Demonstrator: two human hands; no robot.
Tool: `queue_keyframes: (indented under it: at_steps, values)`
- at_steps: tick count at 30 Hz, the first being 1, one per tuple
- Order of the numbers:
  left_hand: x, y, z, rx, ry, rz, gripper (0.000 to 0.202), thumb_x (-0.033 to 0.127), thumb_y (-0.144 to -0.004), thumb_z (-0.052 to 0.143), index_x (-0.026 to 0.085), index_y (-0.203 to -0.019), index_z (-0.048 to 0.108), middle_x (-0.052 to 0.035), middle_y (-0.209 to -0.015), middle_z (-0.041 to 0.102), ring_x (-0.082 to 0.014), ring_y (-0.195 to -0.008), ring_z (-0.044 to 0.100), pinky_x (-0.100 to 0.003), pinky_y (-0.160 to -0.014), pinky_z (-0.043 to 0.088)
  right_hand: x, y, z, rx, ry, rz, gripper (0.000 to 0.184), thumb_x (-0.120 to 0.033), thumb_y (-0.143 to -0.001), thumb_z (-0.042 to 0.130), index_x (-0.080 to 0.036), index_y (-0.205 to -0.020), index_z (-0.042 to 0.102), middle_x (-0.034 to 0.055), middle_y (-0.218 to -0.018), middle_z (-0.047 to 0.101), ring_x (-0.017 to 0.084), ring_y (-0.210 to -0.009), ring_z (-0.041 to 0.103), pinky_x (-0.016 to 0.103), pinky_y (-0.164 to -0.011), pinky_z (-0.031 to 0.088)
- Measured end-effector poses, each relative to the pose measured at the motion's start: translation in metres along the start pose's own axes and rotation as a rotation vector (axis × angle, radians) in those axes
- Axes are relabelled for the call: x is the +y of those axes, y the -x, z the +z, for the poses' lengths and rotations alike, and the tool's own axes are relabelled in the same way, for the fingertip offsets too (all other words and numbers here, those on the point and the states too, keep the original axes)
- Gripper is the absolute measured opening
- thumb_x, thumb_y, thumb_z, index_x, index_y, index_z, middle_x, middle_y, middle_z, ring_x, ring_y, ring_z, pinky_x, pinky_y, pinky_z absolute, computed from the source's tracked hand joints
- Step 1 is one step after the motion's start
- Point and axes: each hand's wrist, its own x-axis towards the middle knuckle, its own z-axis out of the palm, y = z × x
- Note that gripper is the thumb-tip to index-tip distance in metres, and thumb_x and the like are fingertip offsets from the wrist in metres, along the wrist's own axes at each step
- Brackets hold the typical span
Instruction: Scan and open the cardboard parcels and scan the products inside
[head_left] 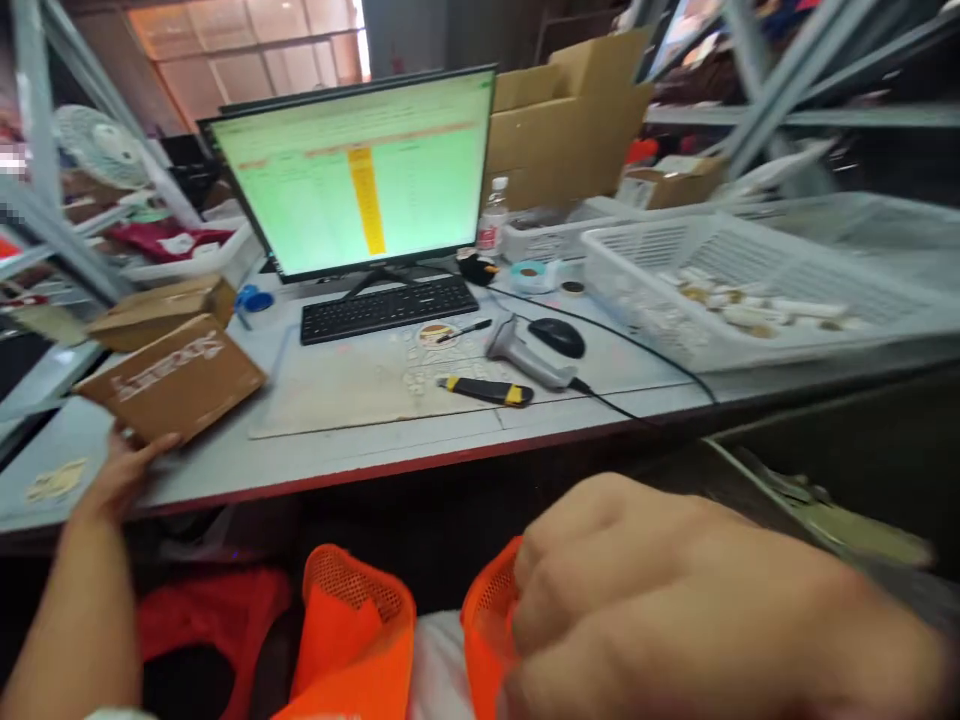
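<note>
My left hand [135,465] grips the lower edge of a brown cardboard box [172,385] with white lettering, held tilted over the left end of the desk. Close to the camera, my right hand [675,600] is blurred, its fingers curled in like a fist in front of my orange vest [352,640]. Anything inside those fingers is hidden. On the desk mat lie a yellow and black utility knife [484,389], a grey barcode scanner [529,355], a black mouse [557,337] and a pen [465,330].
A monitor [360,180] stands behind a black keyboard [386,308]. Another cardboard box [165,308] sits behind the held one. To the right, a white plastic basket [645,290] contains small pale pieces. A bottle [493,220] and tape roll [529,277] are near the monitor; the scanner's cable trails off the desk edge.
</note>
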Motion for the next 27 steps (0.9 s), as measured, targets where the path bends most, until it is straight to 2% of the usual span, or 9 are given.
queue_keyframes:
  at_steps: [2, 5, 9, 12, 15, 17, 19, 23, 27]
  values:
    - [0.004, 0.008, -0.001, 0.012, 0.156, -0.076, 0.149, 0.069, -0.036, 0.098, 0.019, -0.155, 0.023, -0.0087, -0.151, 0.047, -0.0239, -0.134, 0.050, -0.041, -0.119, 0.042, 0.037, -0.014, 0.000, -0.038, 0.127, 0.123, 0.070, -0.064, -0.095, 0.066, -0.011, -0.139, 0.062, 0.0211, -0.117, 0.055, 0.028, -0.113, 0.056, 0.033, -0.088, 0.054]
    - [0.018, 0.015, 0.030, -0.060, 0.230, 0.015, 0.135, 0.059, -0.060, 0.095, 0.019, -0.159, 0.013, -0.0136, -0.152, 0.044, -0.0262, -0.133, 0.051, -0.047, -0.118, 0.042, 0.085, -0.036, 0.004, -0.099, 0.325, 0.260, 0.068, -0.063, -0.098, 0.063, -0.008, -0.138, 0.062, 0.0233, -0.120, 0.053, 0.028, -0.117, 0.054, 0.032, -0.092, 0.052]
    - [0.029, 0.022, 0.067, -0.006, 0.238, 0.127, 0.143, 0.052, -0.052, 0.094, 0.014, -0.159, 0.008, -0.0213, -0.156, 0.034, -0.0314, -0.128, 0.055, -0.049, -0.108, 0.052, 0.123, -0.074, 0.013, -0.163, 0.439, 0.332, 0.062, -0.057, -0.105, 0.058, -0.004, -0.137, 0.059, 0.0231, -0.123, 0.051, 0.025, -0.117, 0.052, 0.034, -0.100, 0.051]
    - [0.048, 0.040, 0.078, 0.154, -0.017, 0.564, 0.129, 0.042, -0.057, 0.092, 0.008, -0.157, 0.017, -0.0259, -0.152, 0.032, -0.0376, -0.136, 0.045, -0.054, -0.116, 0.042, 0.138, -0.106, 0.012, -0.194, 0.560, 0.434, 0.056, -0.052, -0.109, 0.056, -0.005, -0.140, 0.056, 0.0202, -0.127, 0.049, 0.023, -0.119, 0.051, 0.039, -0.106, 0.049]
    - [0.083, 0.072, 0.089, 0.190, -0.316, 1.149, 0.096, 0.023, -0.071, 0.085, 0.017, -0.153, 0.034, -0.0204, -0.147, 0.038, -0.0389, -0.146, 0.033, -0.057, -0.121, 0.034, 0.151, -0.131, 0.009, -0.222, 0.714, 0.623, 0.058, -0.046, -0.109, 0.057, -0.007, -0.151, 0.049, 0.0200, -0.130, 0.048, 0.026, -0.125, 0.048, 0.045, -0.114, 0.044]
    - [0.107, 0.095, 0.099, 0.159, -0.356, 1.402, 0.072, 0.013, -0.080, 0.079, 0.021, -0.143, 0.044, -0.0172, -0.142, 0.044, -0.0380, -0.149, 0.033, -0.057, -0.120, 0.035, 0.156, -0.140, 0.013, -0.257, 0.796, 0.725, 0.064, -0.043, -0.108, 0.061, -0.009, -0.159, 0.042, 0.0192, -0.131, 0.048, 0.028, -0.126, 0.048, 0.049, -0.116, 0.042]
    - [0.126, 0.112, 0.111, 0.090, -0.368, 1.524, 0.059, 0.008, -0.085, 0.075, 0.023, -0.136, 0.050, -0.0137, -0.141, 0.048, -0.0361, -0.149, 0.035, -0.057, -0.120, 0.036, 0.155, -0.144, 0.023, -0.290, 0.852, 0.768, 0.063, -0.040, -0.107, 0.062, -0.009, -0.159, 0.042, 0.0186, -0.130, 0.049, 0.028, -0.125, 0.049, 0.050, -0.114, 0.044]
    - [0.143, 0.126, 0.123, -0.026, -0.377, 1.622, 0.048, 0.022, -0.092, 0.075, 0.025, -0.136, 0.054, -0.0108, -0.146, 0.049, -0.0349, -0.150, 0.034, -0.057, -0.121, 0.032, 0.138, -0.149, 0.037, -0.300, 0.896, 0.778, 0.048, -0.037, -0.108, 0.059, -0.003, -0.142, 0.054, 0.0188, -0.123, 0.051, 0.026, -0.121, 0.051, 0.047, -0.112, 0.046]
    - [0.153, 0.125, 0.115, -0.085, -0.416, 1.662, 0.055, 0.029, -0.094, 0.074, 0.027, -0.144, 0.052, -0.0101, -0.150, 0.047, -0.0341, -0.154, 0.028, -0.056, -0.123, 0.029, 0.099, -0.160, 0.005, -0.332, 0.758, 0.715, 0.043, -0.040, -0.111, 0.055, -0.005, -0.134, 0.058, 0.0137, -0.107, 0.055, 0.017, -0.097, 0.057, 0.034, -0.094, 0.055]
